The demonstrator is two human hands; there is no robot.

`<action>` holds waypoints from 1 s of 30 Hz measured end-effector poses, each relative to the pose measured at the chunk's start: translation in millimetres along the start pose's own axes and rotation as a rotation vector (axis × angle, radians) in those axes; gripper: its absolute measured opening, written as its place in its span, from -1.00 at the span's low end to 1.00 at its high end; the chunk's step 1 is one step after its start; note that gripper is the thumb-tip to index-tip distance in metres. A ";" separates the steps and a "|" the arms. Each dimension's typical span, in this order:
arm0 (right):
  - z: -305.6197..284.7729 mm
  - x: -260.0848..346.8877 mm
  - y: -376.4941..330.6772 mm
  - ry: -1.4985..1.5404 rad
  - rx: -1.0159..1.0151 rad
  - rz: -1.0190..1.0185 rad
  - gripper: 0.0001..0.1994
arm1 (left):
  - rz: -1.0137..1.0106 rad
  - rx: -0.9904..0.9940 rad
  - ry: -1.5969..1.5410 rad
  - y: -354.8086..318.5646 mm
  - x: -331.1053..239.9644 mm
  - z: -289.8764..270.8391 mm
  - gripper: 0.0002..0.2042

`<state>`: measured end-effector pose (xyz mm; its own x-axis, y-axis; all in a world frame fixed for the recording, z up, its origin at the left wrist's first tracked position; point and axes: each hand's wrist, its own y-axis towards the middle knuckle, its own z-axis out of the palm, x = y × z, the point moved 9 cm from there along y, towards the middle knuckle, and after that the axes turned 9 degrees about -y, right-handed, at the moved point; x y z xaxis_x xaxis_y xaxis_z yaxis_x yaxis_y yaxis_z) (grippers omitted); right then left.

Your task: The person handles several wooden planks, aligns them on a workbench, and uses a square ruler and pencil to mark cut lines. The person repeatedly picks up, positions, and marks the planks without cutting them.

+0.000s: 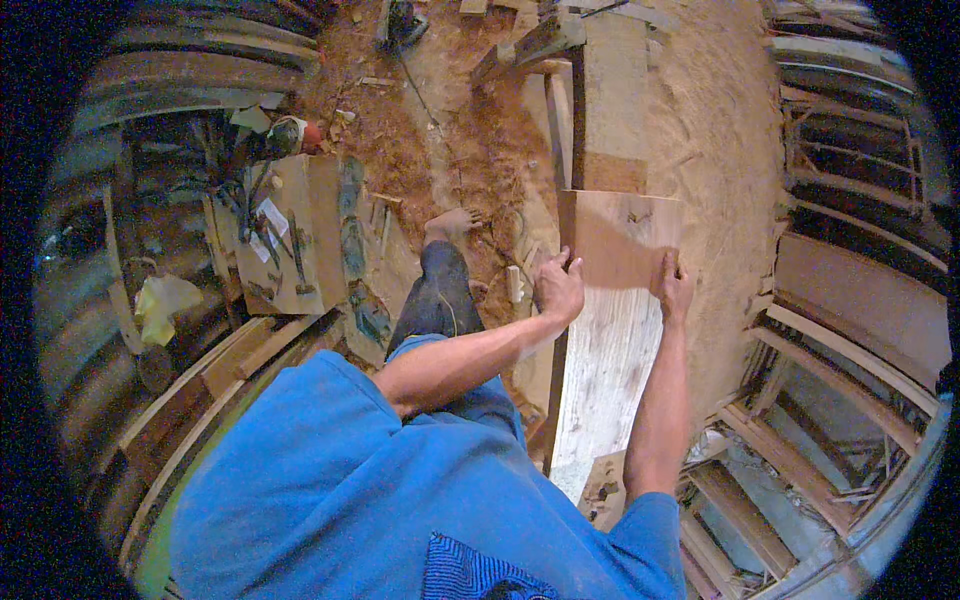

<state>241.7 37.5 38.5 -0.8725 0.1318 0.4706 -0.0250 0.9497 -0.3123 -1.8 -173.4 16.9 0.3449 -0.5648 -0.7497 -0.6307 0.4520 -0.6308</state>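
Observation:
A wide, pale wooden board (pixel 610 350) with dark grain streaks lies lengthwise in front of me, a shadow across its far part. My left hand (pixel 559 288) grips its left edge, fingers curled against the side. On the opposite edge my right hand (pixel 675 287) is closed, thumb and fingertips near the top corner of the board. The far end of the board meets a long wooden beam or bench (pixel 615 110), which runs away from me. Whether the board rests on that beam is hidden.
Left of me stands a wooden box-like table (pixel 318 235) with a hammer (pixel 298 262) and papers. Sawdust (pixel 715 130) covers the floor at the right. Wooden frames (pixel 800 430) line the right side, and stacked planks (pixel 200 70) fill the far left. A power tool (pixel 402 25) with a cord lies far ahead.

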 end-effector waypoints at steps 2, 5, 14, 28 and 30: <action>-1.5 0.6 -0.9 -0.031 0.003 -0.014 -0.37 | -0.010 0.004 -0.008 -0.4 0.3 1.8 -0.59; -3.9 2.4 -1.4 -0.117 0.009 -0.020 -0.38 | -0.025 0.018 -0.021 2.7 5.7 6.5 -0.60; -10.6 22.2 -12.3 -0.118 0.048 0.046 -0.34 | -0.022 0.066 -0.041 16.4 30.1 23.0 -0.60; -8.5 20.5 -6.8 -0.098 0.065 0.007 -0.32 | -0.078 0.113 -0.083 15.3 18.7 16.5 -0.61; -7.7 16.9 -4.2 -0.095 0.056 0.004 -0.34 | -0.088 0.123 -0.112 15.5 13.5 14.8 -0.61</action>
<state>230.9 37.9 54.1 -0.9147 0.1057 0.3900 -0.0461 0.9316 -0.3606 3.3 -163.8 -5.9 0.4744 -0.5289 -0.7038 -0.5077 0.4888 -0.7095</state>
